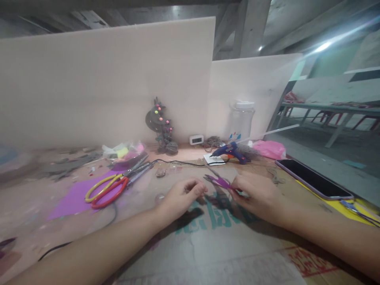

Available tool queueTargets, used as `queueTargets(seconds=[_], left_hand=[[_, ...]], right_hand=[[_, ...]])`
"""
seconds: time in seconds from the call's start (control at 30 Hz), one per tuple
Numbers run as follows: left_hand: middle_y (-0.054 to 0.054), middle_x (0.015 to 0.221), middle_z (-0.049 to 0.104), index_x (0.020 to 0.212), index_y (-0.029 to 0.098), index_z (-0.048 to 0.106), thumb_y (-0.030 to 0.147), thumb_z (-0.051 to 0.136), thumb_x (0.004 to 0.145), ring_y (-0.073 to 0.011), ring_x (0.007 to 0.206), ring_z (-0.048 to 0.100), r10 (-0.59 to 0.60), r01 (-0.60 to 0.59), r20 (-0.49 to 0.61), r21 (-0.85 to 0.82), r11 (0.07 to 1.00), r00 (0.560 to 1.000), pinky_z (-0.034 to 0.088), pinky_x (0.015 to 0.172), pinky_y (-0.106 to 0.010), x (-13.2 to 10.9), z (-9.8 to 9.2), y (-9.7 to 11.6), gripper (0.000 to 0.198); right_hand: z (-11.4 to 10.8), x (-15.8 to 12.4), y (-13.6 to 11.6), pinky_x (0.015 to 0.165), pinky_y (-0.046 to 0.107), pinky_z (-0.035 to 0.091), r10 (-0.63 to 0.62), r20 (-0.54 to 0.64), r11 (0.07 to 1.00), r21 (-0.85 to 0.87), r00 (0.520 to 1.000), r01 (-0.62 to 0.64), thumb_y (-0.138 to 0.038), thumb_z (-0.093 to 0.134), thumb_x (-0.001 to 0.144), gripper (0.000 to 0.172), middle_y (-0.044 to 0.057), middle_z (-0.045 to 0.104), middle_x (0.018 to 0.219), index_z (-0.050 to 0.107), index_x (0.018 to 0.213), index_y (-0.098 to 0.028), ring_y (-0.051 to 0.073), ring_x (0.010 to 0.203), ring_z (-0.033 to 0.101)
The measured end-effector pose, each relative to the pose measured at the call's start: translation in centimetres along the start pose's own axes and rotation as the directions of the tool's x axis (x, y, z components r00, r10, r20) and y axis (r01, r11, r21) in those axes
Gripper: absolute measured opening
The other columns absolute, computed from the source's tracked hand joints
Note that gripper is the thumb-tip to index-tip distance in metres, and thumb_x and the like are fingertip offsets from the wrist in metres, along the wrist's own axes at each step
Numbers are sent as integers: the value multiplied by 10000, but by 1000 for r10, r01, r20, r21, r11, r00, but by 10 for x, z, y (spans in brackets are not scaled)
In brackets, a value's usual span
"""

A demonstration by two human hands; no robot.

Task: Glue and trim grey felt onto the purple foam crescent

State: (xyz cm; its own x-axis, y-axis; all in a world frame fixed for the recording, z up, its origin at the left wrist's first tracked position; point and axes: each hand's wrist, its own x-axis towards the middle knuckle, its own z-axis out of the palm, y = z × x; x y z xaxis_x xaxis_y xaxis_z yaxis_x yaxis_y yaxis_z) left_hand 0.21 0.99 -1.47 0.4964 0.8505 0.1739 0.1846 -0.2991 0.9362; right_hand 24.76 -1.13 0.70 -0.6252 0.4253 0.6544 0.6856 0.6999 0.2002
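Right hand (259,196) pinches a purple piece (220,181); left hand (182,194) curls half-closed, any contents unclear.
Blurred, it looks light, perhaps bendable, best held by its near end.

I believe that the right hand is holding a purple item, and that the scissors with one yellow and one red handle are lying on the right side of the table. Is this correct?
Not quite: in the head view, the scissors are lying on the left side of the table. The right hand is indeed holding a purple item.
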Motion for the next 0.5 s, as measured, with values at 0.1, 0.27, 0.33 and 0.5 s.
queueTargets(seconds=[0.1,0.27,0.33,0.5], left_hand=[[-37,754,636,828,141,643,534,466,902,-181,758,611,17,-16,-12,58,998,1000,451,714,-266,0,0,2,437],[-7,657,590,713,170,609,514,482,882,-165,684,570,-9,14,-72,60,998,997,422,670,-251,4,0,3,404],[5,627,562,665,182,571,491,509,869,-153,654,545,-29,33,-93,44,998,995,404,649,-245,6,0,3,376],[12,620,536,647,182,550,522,489,881,-142,634,518,-22,27,-94,43,999,995,396,641,-244,8,-1,1,418]], right_hand=[[4,-4,-2,578,301,276,-132,81,986,-90,988,140,-183,458,932,225,15,537,633,544,725,-193,156,617,435],[11,-12,0,593,319,252,-186,150,967,-145,971,208,-198,455,943,234,23,530,663,559,734,-180,158,627,401],[12,-13,0,594,319,250,-182,163,970,-133,970,205,-204,445,950,238,27,532,674,567,747,-178,158,631,403],[9,-12,-2,594,319,255,-195,183,972,-95,964,215,-175,424,947,231,32,543,686,580,777,-175,162,648,423]])
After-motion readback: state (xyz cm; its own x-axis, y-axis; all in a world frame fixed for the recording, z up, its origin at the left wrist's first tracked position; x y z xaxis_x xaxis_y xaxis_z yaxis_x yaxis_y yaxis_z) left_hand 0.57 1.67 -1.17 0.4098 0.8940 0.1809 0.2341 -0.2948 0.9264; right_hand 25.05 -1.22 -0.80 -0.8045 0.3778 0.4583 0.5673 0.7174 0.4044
